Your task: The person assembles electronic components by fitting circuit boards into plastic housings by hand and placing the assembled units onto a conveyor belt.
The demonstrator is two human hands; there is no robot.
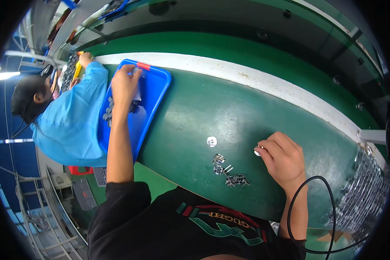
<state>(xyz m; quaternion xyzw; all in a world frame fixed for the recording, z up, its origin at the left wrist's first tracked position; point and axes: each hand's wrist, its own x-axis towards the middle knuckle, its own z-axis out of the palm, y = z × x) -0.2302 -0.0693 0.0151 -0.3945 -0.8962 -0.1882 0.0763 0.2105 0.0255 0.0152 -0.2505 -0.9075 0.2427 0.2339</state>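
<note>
My left hand (125, 85) is over the far end of a blue tray (160, 86), its fingers pinched together around something small and greyish that I cannot make out. Dark grey small parts (108, 112) lie along the tray's left side. To the right, my right hand (285, 159) is closed just above the green table, with a small white piece (257, 151) between thumb and fingertips. Between the hands, a thin whitish disc (211, 141) lies flat on the table. Nearer me are several small shiny metal parts (237, 180), some with prongs.
A large heap of shiny metal parts (364, 195) covers the table's right end. A black cable (333, 208) loops beside my right forearm. At the left, a co-worker in a blue shirt (73, 117) sits close to the tray. A white rail (247, 80) borders the table's far side.
</note>
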